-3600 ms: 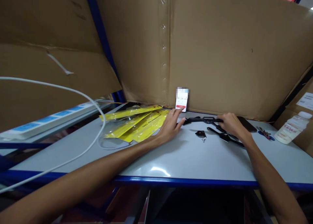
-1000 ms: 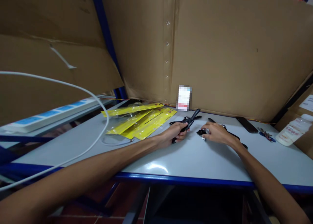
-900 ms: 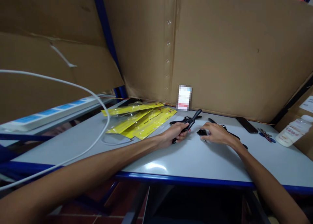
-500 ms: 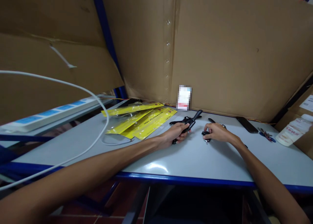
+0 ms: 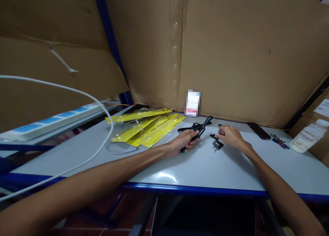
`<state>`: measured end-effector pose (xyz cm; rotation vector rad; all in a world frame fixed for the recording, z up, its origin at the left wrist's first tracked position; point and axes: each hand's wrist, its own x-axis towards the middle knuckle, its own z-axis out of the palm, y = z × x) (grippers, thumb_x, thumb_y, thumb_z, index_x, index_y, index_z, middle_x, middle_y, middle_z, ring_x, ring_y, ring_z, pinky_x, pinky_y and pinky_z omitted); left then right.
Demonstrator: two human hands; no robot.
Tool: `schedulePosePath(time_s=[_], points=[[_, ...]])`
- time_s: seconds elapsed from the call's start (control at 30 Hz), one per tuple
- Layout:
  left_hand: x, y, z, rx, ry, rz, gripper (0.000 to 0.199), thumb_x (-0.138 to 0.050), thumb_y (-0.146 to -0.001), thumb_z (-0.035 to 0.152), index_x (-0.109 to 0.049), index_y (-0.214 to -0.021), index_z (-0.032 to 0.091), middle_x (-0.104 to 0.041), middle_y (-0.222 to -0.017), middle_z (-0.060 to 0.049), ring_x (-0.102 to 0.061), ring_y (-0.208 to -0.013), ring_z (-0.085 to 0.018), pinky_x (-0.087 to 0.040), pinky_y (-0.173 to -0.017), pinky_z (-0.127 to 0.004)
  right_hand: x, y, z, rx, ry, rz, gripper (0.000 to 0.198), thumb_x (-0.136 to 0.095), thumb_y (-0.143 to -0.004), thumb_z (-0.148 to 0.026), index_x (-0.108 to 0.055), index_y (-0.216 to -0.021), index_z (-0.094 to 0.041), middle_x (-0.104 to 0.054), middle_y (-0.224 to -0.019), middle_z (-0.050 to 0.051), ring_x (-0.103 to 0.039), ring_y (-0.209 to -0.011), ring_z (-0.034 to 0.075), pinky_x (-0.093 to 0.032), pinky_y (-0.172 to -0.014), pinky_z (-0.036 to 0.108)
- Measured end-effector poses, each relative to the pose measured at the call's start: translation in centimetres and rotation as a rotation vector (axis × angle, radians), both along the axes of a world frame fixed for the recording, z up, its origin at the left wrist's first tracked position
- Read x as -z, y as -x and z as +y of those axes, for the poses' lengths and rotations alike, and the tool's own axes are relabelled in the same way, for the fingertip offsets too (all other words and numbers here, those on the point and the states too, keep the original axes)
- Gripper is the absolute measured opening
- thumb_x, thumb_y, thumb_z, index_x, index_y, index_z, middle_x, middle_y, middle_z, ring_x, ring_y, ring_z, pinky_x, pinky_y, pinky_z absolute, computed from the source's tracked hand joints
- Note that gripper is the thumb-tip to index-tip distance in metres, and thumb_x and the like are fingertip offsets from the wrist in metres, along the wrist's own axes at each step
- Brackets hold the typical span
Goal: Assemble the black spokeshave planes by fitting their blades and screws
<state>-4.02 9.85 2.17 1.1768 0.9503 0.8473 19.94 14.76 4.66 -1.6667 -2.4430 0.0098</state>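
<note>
My left hand (image 5: 185, 140) is wrapped round a black spokeshave (image 5: 206, 121), whose one handle points up and away to the right. Behind it, another black spokeshave (image 5: 183, 129) lies on the table, partly covered. My right hand (image 5: 232, 137) is closed, fingertips pinched at a small flat black piece (image 5: 214, 136) just above the table. Just below these fingers lies a dark metal plate (image 5: 218, 145) with a slot, and a small screw (image 5: 215, 150) beside it. A black handle end (image 5: 220, 125) shows behind the right hand; the rest is hidden.
Yellow-backed clear packages (image 5: 154, 126) lie left on the table (image 5: 195, 174). A white cable (image 5: 99, 104) loops in front of a power strip (image 5: 51, 121). To the right are a phone (image 5: 259, 131), keys (image 5: 279, 141) and a white bottle (image 5: 307, 136). Cardboard (image 5: 231, 50) stands behind.
My right hand has shifted slightly right and away, uncovering the dark metal plate and screw on the table. The left hand keeps its hold on the spokeshave.
</note>
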Motion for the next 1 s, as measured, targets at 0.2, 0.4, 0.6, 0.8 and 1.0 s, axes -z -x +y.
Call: schedulePosePath(time_s=[0.2, 0.4, 0.6, 0.8, 1.0], points=[[-0.3, -0.2, -0.2, -0.010, 0.009, 0.011, 0.029, -0.045, -0.103, 0.037, -0.053, -0.083, 0.017, -0.035, -0.054, 0.009, -0.024, -0.039, -0.006, -0.018, -0.039, -0.020, -1.7, -0.3, -1.8, -0.049, 0.201, -0.170, 0.046, -0.069, -0.080, -0.063, -0.071, -0.096, -0.021, -0.073, -0.092, 0.011, -0.064, -0.084, 0.027, -0.035, -0.063, 0.031], [-0.6, -0.3, -0.3, -0.013, -0.004, 0.023, 0.029, -0.046, -0.102, 0.038, -0.052, -0.082, 0.018, -0.034, -0.054, 0.009, -0.024, -0.040, -0.006, -0.019, -0.039, -0.020, -1.6, 0.4, -2.2, -0.036, 0.248, -0.135, 0.039, -0.071, -0.078, -0.060, -0.071, -0.085, -0.022, -0.071, -0.086, 0.009, -0.062, -0.076, 0.025, -0.034, -0.061, 0.032], [-0.4, -0.2, -0.3, -0.013, -0.002, 0.037, 0.029, -0.043, -0.103, 0.038, -0.052, -0.085, 0.018, -0.035, -0.055, 0.009, -0.024, -0.040, -0.007, -0.019, -0.039, -0.020, -2.1, 0.5, -2.0, -0.006, 0.264, -0.137, 0.029, -0.069, -0.081, -0.049, -0.071, -0.077, -0.021, -0.071, -0.080, 0.009, -0.063, -0.075, 0.024, -0.033, -0.060, 0.031], [-0.3, -0.1, -0.3, 0.002, -0.009, 0.050, 0.029, -0.046, -0.102, 0.041, -0.052, -0.086, 0.018, -0.035, -0.055, 0.009, -0.025, -0.041, -0.006, -0.021, -0.038, -0.019, -2.2, -0.7, -1.1, 0.102, 0.225, -0.216, 0.023, -0.065, -0.082, -0.040, -0.073, -0.090, -0.020, -0.073, -0.101, 0.012, -0.066, -0.090, 0.026, -0.035, -0.063, 0.029], [-0.4, -0.2, -0.4, -0.003, -0.014, 0.072, 0.029, -0.041, -0.105, 0.037, -0.052, -0.087, 0.017, -0.035, -0.055, 0.009, -0.025, -0.041, -0.007, -0.021, -0.038, -0.019, -1.6, -1.2, -0.5, 0.086, 0.226, -0.189, 0.038, -0.067, -0.080, -0.048, -0.072, -0.103, -0.018, -0.071, -0.108, 0.013, -0.064, -0.096, 0.028, -0.037, -0.065, 0.029]])
